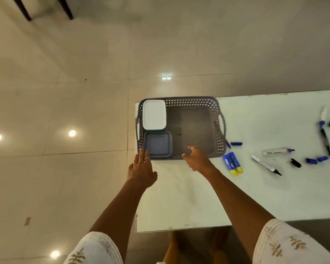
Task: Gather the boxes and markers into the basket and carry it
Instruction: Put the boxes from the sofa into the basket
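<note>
A grey perforated basket (pixel 218 115) stands at the left end of the white table (pixel 255 195). Inside it lie a white box (pixel 154 114) at the far left and a grey-blue box (pixel 158 142) in front of that. My left hand (pixel 141 168) reaches with straight fingers to the basket's near left corner. My right hand (pixel 196 158) hovers over the near rim, fingers spread, holding nothing. Several markers and loose caps lie on the table right of the basket: a blue-and-yellow pair (pixel 233 163), a white marker (pixel 266 165), another marker (pixel 278 151) and a black one (pixel 326 142).
The table's left edge runs just beside the basket, with tiled floor (pixel 65 103) beyond it. Dark furniture legs (pixel 25 9) stand at the far top left. Loose blue, black and green caps lie among the markers.
</note>
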